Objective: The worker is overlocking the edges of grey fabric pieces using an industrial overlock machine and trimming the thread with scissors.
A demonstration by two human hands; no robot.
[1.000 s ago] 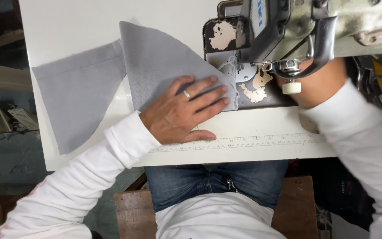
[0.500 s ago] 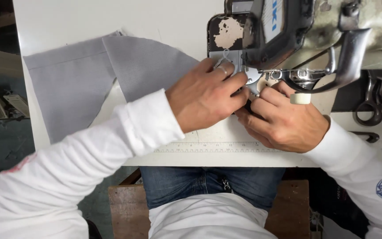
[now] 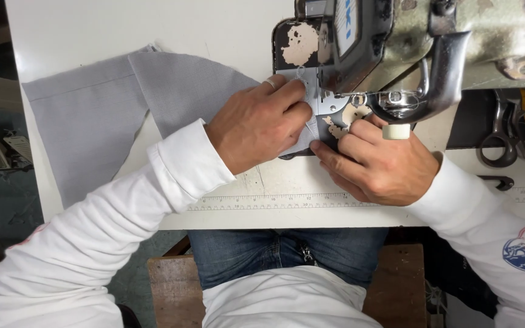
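My left hand (image 3: 256, 124) presses flat grey woven fabric piece (image 3: 123, 115), fingers curled on its edge. My right hand (image 3: 378, 164) pinches same edge, just under old green sewing machine (image 3: 432, 54). Step, I judge: aligning edge at needle. Next needs steady feeding.

Left hand (image 3: 256, 124) curled palm-down, right hand (image 3: 381, 164) fingertips pinching beside it

Looks like a sewing workshop: worn industrial sewing machine (image 3: 408, 48) on a white table (image 3: 153, 30) with a ruler strip (image 3: 274, 201), grey fabric (image 3: 123, 115), scissors (image 3: 505, 136) hanging nearby.
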